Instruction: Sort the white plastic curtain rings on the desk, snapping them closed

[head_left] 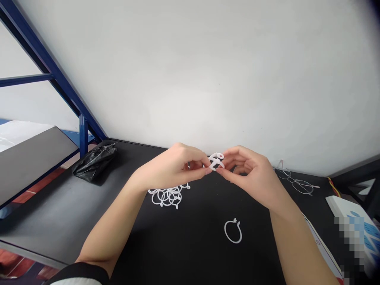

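Between my two hands, above the black table, is a white plastic ring piece (216, 163) with a small eyelet at its top. My left hand (185, 164) pinches its left side between thumb and fingertips. On the right side, my right hand (245, 164) grips it the same way, thumb below and fingers behind. Several more white plastic rings (168, 196) lie in an overlapping pile under my left hand, partly hidden by it. One single white ring (233, 232) with a gap and small knobs at its top rests apart on the table, nearer to me.
A crumpled black plastic bag (95, 162) sits at the table's (133, 241) far left. Wire-framed eyeglasses (297, 182) lie behind my right wrist. At the right is a white and blue box (353, 221), partly blurred out. A blue metal frame (63, 75) rises at the left, against a white wall.
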Demonstrator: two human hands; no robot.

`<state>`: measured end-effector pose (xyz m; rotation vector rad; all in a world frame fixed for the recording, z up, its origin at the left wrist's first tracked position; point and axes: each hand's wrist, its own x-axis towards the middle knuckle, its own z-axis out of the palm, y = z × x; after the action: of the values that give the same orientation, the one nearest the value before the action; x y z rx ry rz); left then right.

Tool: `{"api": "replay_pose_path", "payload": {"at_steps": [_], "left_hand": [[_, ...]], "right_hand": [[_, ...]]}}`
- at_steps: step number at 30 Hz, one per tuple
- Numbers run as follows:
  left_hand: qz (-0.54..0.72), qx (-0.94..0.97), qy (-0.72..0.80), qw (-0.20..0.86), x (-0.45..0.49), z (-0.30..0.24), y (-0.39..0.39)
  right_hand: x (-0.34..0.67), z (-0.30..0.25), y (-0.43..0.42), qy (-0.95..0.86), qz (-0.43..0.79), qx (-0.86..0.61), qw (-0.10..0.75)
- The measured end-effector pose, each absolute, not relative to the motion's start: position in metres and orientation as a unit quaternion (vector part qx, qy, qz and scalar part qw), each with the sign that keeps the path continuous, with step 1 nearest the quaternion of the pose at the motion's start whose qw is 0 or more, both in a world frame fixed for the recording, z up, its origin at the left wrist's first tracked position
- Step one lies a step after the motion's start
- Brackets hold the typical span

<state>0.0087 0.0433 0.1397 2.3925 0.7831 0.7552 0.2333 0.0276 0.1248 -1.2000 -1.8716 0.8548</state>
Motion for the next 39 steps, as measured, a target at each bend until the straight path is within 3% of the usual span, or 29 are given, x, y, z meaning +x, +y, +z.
{"api": "replay_pose_path", "payload": {"at_steps": [15,26,39], "left_hand": [[0.271,0.882,0.292,0.251,0.007,0.142,0.043],[0.274,0.881,0.307,0.233,0.006,0.14,0.046],[0.273,0.883,0.295,0.244,0.007,0.141,0.043]], "right_hand": [[0.246,0.134,0.026,-0.732,0.324,-0.497,0.334],[0.251,0.142,0.024,-0.735,0.399,-0.47,0.282],[0.242,0.084,0.063,-0.753,0.412,-0.509,-0.065]]}}
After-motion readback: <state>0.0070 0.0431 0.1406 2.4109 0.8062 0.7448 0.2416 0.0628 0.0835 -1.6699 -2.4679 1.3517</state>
